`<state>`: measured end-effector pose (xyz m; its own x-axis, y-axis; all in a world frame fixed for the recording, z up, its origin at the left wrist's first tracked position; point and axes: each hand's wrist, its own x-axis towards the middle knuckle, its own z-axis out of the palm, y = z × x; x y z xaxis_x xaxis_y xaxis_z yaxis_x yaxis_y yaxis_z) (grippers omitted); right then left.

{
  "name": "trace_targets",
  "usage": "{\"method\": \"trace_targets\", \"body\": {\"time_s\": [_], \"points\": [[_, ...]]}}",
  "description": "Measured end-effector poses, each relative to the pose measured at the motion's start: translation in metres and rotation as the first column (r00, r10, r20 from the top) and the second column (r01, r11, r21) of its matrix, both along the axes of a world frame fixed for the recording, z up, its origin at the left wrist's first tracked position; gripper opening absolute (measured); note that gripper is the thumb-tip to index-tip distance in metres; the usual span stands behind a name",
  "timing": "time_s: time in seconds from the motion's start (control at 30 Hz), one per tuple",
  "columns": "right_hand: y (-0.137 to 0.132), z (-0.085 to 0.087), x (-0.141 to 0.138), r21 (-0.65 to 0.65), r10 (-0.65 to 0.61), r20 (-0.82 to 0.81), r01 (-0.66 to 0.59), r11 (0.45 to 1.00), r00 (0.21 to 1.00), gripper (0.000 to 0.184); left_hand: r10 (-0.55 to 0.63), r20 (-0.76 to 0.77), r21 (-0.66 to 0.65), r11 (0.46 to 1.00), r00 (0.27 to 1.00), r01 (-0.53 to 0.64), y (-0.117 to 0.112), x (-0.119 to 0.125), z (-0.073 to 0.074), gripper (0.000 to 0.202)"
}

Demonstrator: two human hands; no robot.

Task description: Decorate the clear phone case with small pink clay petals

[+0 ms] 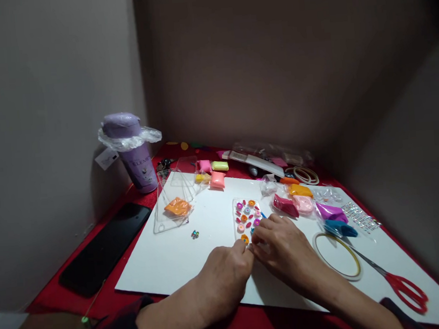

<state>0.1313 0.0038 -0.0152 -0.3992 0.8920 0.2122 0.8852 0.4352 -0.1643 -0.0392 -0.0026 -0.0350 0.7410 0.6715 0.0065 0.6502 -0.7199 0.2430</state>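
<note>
A clear phone case point(247, 200) lies on the white board point(144, 265), dotted with small orange, purple, pink and blue clay flowers and red oval pieces. At its near end my left hand point(230, 266) is closed, fingertips pinched at the lower edge. My right hand point(279, 240) curls over the case's near right corner, covering part of it. Beside its knuckles pokes the tip of a thin blue stick point(263, 214), which seems to be within its closed fingers; the fingertips are hidden. Left of the case sits a small cluster of shiny stones point(195, 234).
Clear cases point(159, 216) bear an orange clay packet point(178, 207). Clay packets point(303, 204), a rhinestone sheet point(360, 217), a ring-shaped tape roll point(356, 260) and red-handled scissors point(404, 289) lie right. A black phone point(105, 247) and purple tumbler point(139, 165) stand left.
</note>
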Motion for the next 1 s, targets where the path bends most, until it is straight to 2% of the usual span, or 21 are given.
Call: {"method": "trace_targets", "body": {"time_s": [0.53,1.0], "points": [[0.0037,-0.0047,-0.0024,0.015,-0.012,0.049,0.012,1.000,0.999,0.015,-0.020,-0.029,-0.038,0.999,0.999,0.019,0.0001,0.0002,0.0059,0.032],[0.0034,-0.0002,-0.0048,0.023,0.009,0.119,-0.012,1.000,0.993,0.015,-0.011,0.017,-0.014,1.000,1.000,0.011,0.0012,-0.0008,-0.0013,0.027]]}}
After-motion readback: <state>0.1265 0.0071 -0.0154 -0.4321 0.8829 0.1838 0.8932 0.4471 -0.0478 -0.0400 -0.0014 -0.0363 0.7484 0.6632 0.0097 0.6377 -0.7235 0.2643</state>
